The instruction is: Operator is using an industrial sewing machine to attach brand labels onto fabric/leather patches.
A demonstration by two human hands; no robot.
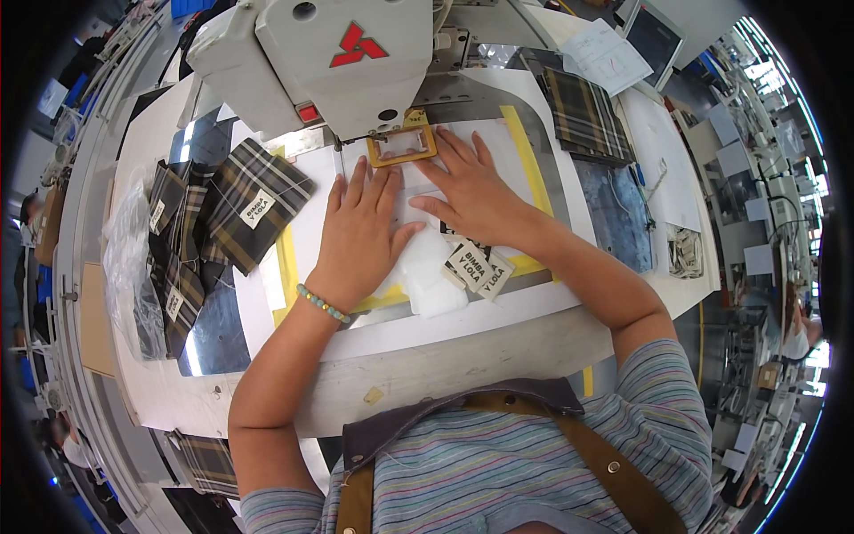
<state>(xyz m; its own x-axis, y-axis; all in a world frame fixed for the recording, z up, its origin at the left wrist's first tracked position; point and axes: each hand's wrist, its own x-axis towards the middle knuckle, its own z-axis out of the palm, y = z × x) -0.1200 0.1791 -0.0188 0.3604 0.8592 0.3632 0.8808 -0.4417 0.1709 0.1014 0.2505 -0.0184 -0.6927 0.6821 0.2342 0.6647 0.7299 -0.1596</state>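
A large pale machine head [334, 58] overhangs a small yellow clamp frame [382, 157] on a white sheet edged with yellow tape [536, 187]. My left hand [363, 222], wearing a beaded bracelet, lies with fingers stretched, their tips at the frame's lower left. My right hand [463, 191] has its fingers apart, tips at the frame's right and lower edge; whatever lies under them is hidden. Below my right hand, several cream fabric labels [471, 267] overlap beside folded white material [425, 285].
Plaid fabric pieces with labels [240, 178] and crumpled clear plastic [124, 267] lie left. A plaid stack [578, 116], papers [603, 53], a screen [651, 40] and a bundle of labels [683, 254] are right. Other workers [796, 343] and benches show at the rims.
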